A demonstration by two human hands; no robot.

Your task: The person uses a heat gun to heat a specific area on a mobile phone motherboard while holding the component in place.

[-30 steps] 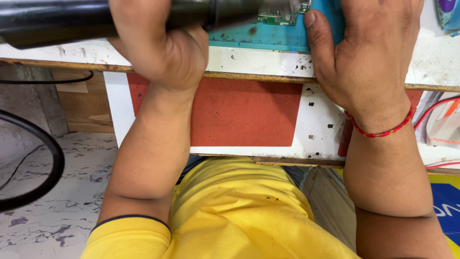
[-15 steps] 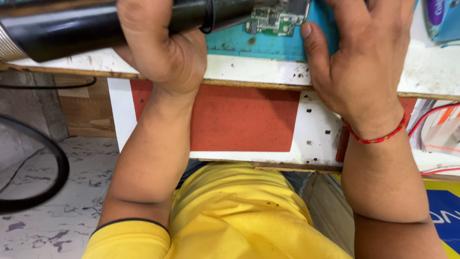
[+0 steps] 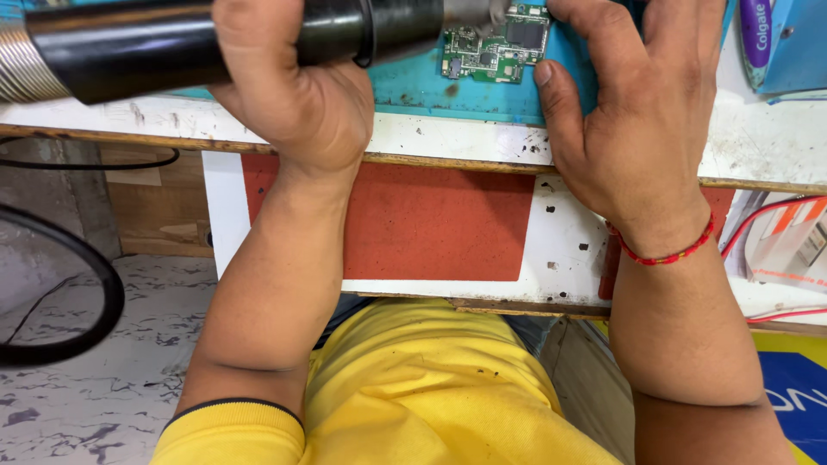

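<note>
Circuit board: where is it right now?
The green circuit board lies on the teal mat at the top centre of the head view, between the black tool gripped by the left hand and the right hand.

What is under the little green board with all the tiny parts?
The small green circuit board lies on a teal mat, which sits on the white worktop. The right hand covers the mat beside it, and the black tool's metal tip hides the board's top-left corner.
</note>
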